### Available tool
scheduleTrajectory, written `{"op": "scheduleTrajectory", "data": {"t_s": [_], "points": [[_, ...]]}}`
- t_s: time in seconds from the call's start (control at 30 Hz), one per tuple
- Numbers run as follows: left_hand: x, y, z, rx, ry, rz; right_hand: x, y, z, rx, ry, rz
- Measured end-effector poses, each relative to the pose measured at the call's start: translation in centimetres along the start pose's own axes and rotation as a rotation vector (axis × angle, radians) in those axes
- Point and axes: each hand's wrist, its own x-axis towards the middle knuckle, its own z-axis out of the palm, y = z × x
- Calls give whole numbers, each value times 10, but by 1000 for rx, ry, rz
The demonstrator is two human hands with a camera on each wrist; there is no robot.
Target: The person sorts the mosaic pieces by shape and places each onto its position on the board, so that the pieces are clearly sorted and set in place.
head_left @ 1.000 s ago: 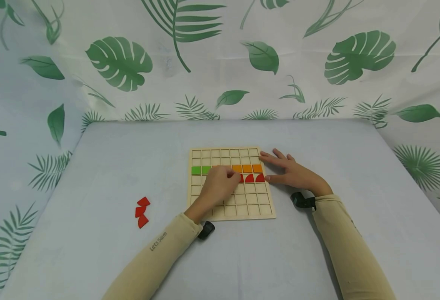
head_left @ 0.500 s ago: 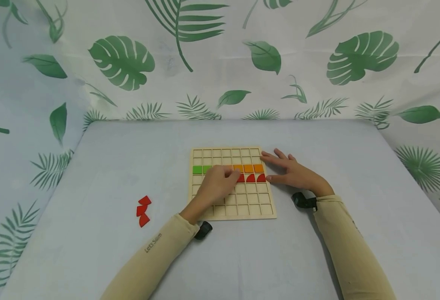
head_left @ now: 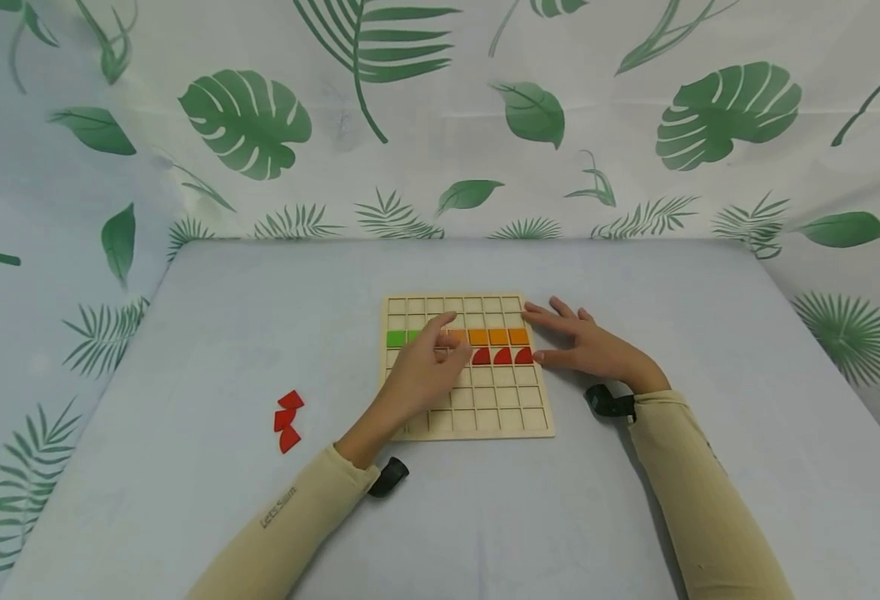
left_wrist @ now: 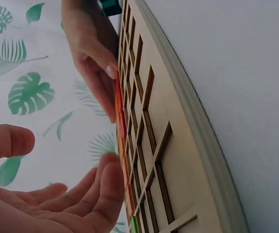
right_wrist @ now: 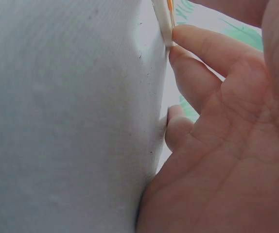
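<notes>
A wooden grid board [head_left: 485,423] lies on the table, its square cells in rows. Orange square tiles [head_left: 498,337] and green tiles [head_left: 397,339] fill one row, partly hidden by my left hand. Below the orange ones sit red quarter-circle pieces [head_left: 502,357] at the right end. My left hand [head_left: 425,367] hovers over the board's middle with thumb and fingers apart, holding nothing; the left wrist view shows its loose fingers [left_wrist: 108,189] beside the grid. My right hand [head_left: 586,346] rests at the board's right edge, fingers spread and fingertips [right_wrist: 181,35] touching the rim.
Several loose red pieces [head_left: 287,421] lie in a small cluster on the white table [head_left: 207,350], left of the board. A leaf-patterned cloth [head_left: 410,167] hangs behind the table and at both sides. Each wrist carries a black camera.
My left hand has lifted off the red row and drawn back slightly left, its pinched fingers parting. The leftmost red piece there now shows fully. My right hand stays at the board's edge.
</notes>
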Motion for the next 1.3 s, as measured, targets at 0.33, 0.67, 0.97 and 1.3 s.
{"op": "scheduleTrajectory", "data": {"t_s": [0.33,0.67,0.97,1.3], "points": [[-17,-6,-13,-121,32,101,1,-2,-2,-3,-5,-3],[-27,-15,-30,-342,6,81,0,1,0,9,-8,-12],[-40,-17,-46,-414,70,-5,-1,1,0,-1,-5,-9],[-49,-26,-59,-364,144,-4,-1,-2,0,-7,-5,8]]}}
